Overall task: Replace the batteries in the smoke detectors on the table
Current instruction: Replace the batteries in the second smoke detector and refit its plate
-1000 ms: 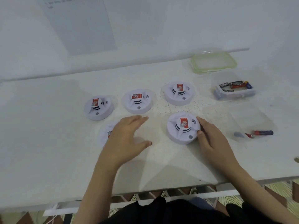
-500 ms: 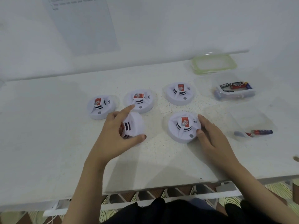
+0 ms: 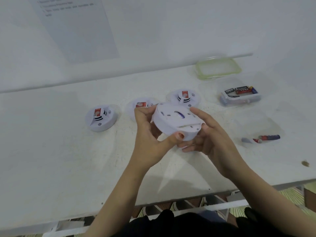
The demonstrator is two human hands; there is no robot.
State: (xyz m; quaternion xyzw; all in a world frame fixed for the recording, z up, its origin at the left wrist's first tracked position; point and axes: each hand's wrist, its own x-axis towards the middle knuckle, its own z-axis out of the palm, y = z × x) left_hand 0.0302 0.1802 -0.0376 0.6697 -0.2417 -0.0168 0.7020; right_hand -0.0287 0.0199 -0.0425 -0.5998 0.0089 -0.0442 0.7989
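- Gripping smoke detector point(image 3: 174, 122) between left hand point(image 3: 150, 139) and right hand point(image 3: 212, 142), above table point(image 3: 51, 151).
- Fingers curled round its rim on both sides.
- Flat back facing up; round, no long axis.

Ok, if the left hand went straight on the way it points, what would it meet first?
Likely the middle detector, just beyond the fingers of the left hand, though the raised hand may pass above it.

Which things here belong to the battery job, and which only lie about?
Job: held smoke detector; three other smoke detectors; box of batteries; loose batteries.
Lying about: green-rimmed lid; printed paper sheet.
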